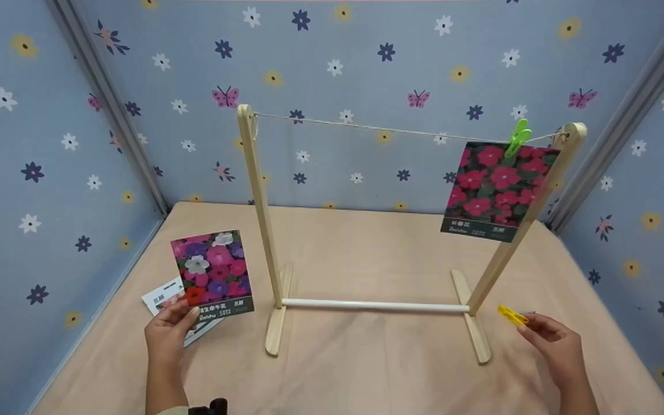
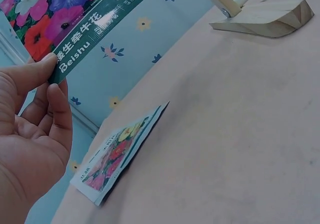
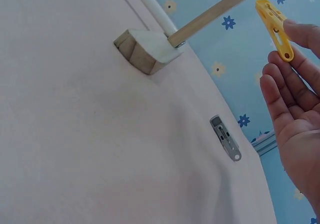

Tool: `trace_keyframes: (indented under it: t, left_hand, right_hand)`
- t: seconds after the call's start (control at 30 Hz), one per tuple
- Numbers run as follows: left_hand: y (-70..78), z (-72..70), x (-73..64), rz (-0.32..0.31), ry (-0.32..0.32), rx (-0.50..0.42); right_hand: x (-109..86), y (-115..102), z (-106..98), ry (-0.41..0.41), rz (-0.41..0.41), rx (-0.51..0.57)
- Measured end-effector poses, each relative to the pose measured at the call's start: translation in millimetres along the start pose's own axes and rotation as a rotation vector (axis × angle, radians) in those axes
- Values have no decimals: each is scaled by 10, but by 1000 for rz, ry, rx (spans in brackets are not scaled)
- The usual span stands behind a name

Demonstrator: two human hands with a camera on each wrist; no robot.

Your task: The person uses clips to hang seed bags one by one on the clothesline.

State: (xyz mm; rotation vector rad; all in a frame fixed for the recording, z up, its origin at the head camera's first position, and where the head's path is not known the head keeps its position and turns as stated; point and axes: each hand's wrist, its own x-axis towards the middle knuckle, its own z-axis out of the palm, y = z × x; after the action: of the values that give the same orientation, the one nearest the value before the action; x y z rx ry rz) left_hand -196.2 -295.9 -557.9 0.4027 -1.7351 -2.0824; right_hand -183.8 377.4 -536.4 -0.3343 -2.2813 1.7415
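Note:
My left hand pinches the lower left corner of a seed packet with pink, purple, red and white flowers, held above the table. Below it another seed packet, white with red and yellow flowers, lies on the tabletop. At the right, a yellow clothespin is between the thumb and fingers of my right hand. A grey clothespin lies on the table beneath that hand. From the string of a wooden stand hangs a packet of pink-red flowers, clipped by a green clothespin.
The stand has a left post, a right post and a white crossbar low between them. Its wooden feet rest on a peach-coloured tabletop. Flower-patterned walls enclose the back and both sides.

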Motion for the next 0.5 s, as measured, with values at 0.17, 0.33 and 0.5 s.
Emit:
trace_keyframes:
  t: [0.17, 0.33, 0.5]
  left_hand:
    - [130, 71, -44, -3, 20, 13]
    - [311, 195, -121, -17, 49, 17]
    - [407, 284, -172, -19, 21, 23]
  right_hand:
    - [-19, -75, 0, -31, -43, -25]
    - [-30, -136, 3, -75, -88, -21]
    - [-47, -205, 12, -112, -117, 8]
